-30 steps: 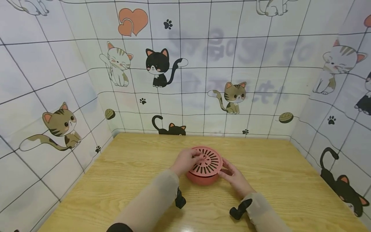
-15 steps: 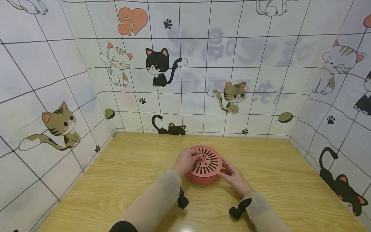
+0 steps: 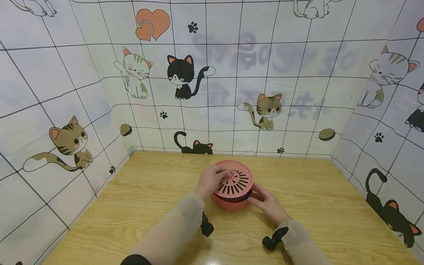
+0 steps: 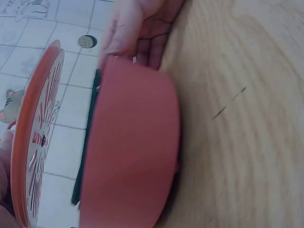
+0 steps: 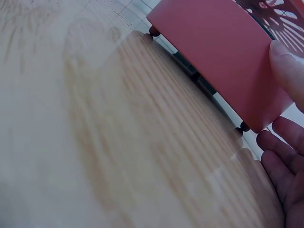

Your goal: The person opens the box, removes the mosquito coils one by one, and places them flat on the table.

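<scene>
A round pink slotted lid (image 3: 237, 186) is raised and tilted over its round pink base (image 3: 232, 206). My left hand (image 3: 209, 181) pinches the small knob at the lid's centre. The left wrist view has the lid (image 4: 21, 142) apart from the base (image 4: 135, 147), with a thin dark green edge along the base's top. Against the base's right side, my right hand (image 3: 267, 205) grips it with thumb by the rim and fingers lower down. Small dark feet (image 5: 244, 127) show under the base (image 5: 218, 57) in the right wrist view. The base's inside is mostly hidden.
The wooden table (image 3: 159, 184) lies under both hands. White walls (image 3: 218, 121) printed with cats and grid lines stand at the back and on both sides. Black wrist mounts (image 3: 275, 239) stick out from the sleeves.
My left hand has lifted the lid up and slightly away from the base, opening a dark gap at the front. The right hand has stayed by the base.
</scene>
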